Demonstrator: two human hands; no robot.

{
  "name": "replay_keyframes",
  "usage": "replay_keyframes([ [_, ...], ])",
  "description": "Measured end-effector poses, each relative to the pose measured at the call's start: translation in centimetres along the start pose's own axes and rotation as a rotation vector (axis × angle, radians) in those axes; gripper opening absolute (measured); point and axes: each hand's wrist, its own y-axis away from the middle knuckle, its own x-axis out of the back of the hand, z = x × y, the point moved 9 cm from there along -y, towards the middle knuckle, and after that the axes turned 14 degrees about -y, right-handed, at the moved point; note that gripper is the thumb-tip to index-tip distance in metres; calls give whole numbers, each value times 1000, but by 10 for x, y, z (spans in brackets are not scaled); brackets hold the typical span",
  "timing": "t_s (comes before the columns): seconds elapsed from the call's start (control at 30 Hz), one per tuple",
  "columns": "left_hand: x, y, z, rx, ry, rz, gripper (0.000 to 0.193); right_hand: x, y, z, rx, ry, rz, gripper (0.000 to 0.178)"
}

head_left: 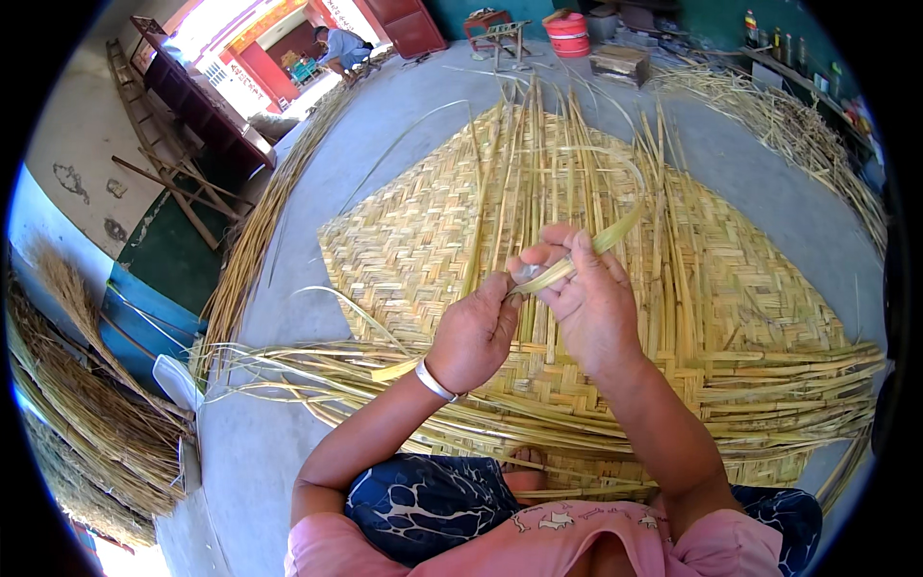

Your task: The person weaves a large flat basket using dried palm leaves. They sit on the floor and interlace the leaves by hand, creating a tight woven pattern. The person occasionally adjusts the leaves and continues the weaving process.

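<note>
A flat pale-green reed strip (pixel 615 231) slants between my two hands above the weaving. My left hand (pixel 473 332) is closed, pinching the strip's lower end between thumb and fingers. Around its middle, the fingers of my right hand (pixel 594 303) are curled, with the strip passing between thumb and fingers. Below both hands spreads a large woven mat (pixel 404 240) in a slanting pattern. Long loose reed strips (pixel 524 163) lie on it, running away from me. Another bundle of reed strips (pixel 769 399) crosses the mat's near part from side to side.
Reed bundles (pixel 96 404) stand at the left beside a white scoop-like object (pixel 177 382). More loose stalks (pixel 769 120) lie at the far right. A red bucket (pixel 567 36), a wooden block (pixel 620 65) and a small stool (pixel 507 38) stand at the back. Another person (pixel 343 50) crouches by the doorway.
</note>
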Motion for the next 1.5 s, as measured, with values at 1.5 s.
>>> replay_keyframes([
  [1.5, -140, 330, -317, 1546, 529, -559, 53, 305, 128, 50, -1291, 1791, -588, 36],
])
